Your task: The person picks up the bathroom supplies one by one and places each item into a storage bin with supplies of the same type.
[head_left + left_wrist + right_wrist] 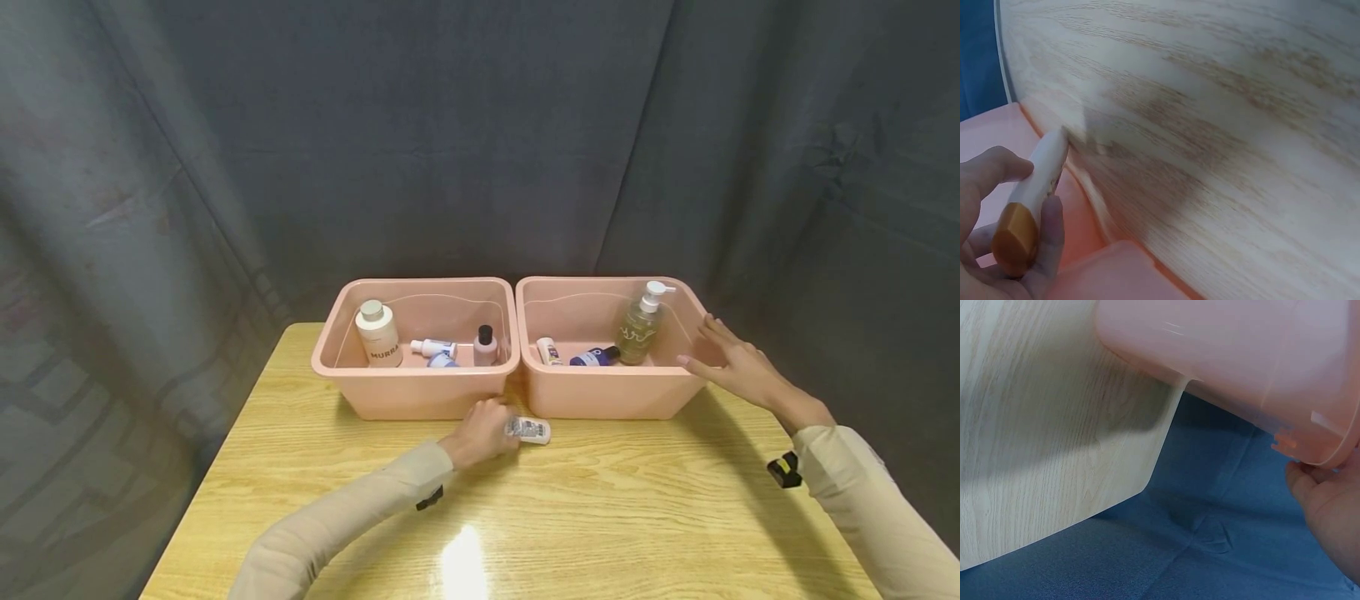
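Observation:
My left hand [482, 432] grips a small white bottle [529, 430] just in front of the gap between two pink bins. In the left wrist view, thumb and fingers pinch its white body, and its orange-brown cap [1016, 240] points toward the palm. Printed text and a barcode show on the bottle's side in the head view. My right hand [738, 367] rests against the right rim of the right pink bin [600, 394], fingers mostly straight and thumb spread toward the front rim. The right wrist view shows its fingertips at the bin's edge.
The left pink bin [420, 396] holds a white bottle [380, 337], a white tube [433, 348], a blue-and-white item and a black-capped bottle [485, 348]. Inside the right bin are a pump bottle [639, 333], a dark blue bottle [594, 357] and a small white container [548, 351]. Dark curtains hang behind the wooden table [600, 517].

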Demonstrator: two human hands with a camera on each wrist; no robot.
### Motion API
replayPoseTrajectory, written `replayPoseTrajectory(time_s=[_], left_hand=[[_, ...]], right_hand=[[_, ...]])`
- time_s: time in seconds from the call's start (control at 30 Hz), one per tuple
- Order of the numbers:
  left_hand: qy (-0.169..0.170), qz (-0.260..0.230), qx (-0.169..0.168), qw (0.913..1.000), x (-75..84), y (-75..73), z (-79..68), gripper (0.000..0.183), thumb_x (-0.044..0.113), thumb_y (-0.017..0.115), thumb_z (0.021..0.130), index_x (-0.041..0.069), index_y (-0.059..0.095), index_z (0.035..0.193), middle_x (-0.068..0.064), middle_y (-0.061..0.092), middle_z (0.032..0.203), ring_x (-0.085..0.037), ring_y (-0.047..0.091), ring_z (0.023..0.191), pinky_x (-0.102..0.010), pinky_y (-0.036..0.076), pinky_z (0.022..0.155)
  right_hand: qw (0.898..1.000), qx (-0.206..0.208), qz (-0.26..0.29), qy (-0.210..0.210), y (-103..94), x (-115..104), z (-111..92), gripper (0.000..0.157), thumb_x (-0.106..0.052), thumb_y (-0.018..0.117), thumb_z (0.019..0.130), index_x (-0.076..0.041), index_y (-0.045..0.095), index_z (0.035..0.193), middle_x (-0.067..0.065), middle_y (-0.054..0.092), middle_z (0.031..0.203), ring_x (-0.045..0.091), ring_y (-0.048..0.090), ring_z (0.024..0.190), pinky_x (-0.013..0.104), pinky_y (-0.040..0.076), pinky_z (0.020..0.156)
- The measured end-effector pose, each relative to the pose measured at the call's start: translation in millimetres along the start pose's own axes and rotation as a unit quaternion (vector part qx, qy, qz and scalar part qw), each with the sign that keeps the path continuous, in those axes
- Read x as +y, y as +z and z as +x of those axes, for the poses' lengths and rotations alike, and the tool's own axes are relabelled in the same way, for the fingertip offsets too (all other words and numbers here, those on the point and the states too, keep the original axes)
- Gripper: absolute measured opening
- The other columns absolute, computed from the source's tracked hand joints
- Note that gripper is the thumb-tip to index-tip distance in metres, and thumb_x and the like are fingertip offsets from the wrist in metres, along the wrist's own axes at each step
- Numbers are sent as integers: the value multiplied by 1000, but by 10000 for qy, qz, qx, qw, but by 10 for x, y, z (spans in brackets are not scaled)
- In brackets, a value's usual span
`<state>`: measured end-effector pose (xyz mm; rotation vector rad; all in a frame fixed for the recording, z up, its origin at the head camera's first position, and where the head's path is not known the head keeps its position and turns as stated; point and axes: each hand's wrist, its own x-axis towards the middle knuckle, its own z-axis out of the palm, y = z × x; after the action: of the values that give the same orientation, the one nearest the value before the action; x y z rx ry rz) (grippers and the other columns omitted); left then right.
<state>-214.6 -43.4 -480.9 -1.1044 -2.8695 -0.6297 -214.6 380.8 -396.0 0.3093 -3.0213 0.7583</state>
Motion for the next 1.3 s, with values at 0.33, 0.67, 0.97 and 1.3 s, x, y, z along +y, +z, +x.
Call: replayPoseTrajectory(time_s=[0.33, 0.67, 0.97, 1.3], left_hand=[[126, -466, 168, 9987, -7, -10, 5, 40, 7, 85, 72, 3, 73, 110, -5, 68, 98, -14, 61, 83, -20, 51, 71], [-131, -1047, 295, 9940, -26, 5, 31, 43, 7, 87, 71, 3, 74, 112, -7, 72, 103, -23, 67, 92, -25, 52, 79], [-167, -1404, 386, 9892, -34, 10, 22, 40, 7, 88, 71, 4, 75, 108, -5, 73, 99, -25, 67, 87, -21, 48, 69], [-420, -1830, 303, 9817, 39, -63, -18, 40, 4, 87, 71, 2, 74, 109, -7, 74, 97, -10, 62, 74, -19, 48, 61]], right_hand=[[10000, -17, 60, 58, -15, -14, -7, 87, -48, 58, 96, 2, 19, 156, 20, -2, 163, 60, 10, 139, 79, 5, 103], [9999, -59, 23, 122, -19, -10, -1, 88, -49, 59, 96, 2, 19, 156, 18, -3, 163, 59, 12, 140, 78, 14, 102], [10000, -13, -30, 14, -21, -24, -5, 86, -47, 60, 96, 3, 21, 155, 21, 0, 163, 59, 15, 138, 78, 16, 101], [10000, -9, -28, -10, -13, -16, -6, 86, -46, 60, 96, 3, 21, 155, 21, 1, 163, 59, 15, 139, 78, 18, 101]])
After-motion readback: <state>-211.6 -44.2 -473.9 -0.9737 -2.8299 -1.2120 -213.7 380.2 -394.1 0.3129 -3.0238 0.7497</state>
